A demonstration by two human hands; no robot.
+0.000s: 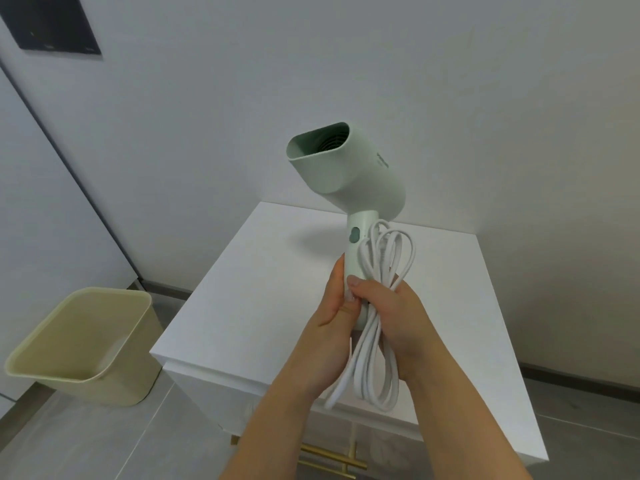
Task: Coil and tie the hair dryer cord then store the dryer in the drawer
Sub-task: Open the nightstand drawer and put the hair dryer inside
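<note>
Dryer and coiled cord held over a white cabinet

Both hands, left hand and right hand, close around the hair dryer handle and looped cord; beige bin stands left of the cabinet, grey floor.

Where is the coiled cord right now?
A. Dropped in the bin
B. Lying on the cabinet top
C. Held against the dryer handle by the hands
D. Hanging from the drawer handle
C: the white cord hangs in loops pressed against the dryer handle, gripped by the right hand with the left hand on the other side, above the cabinet.
</note>
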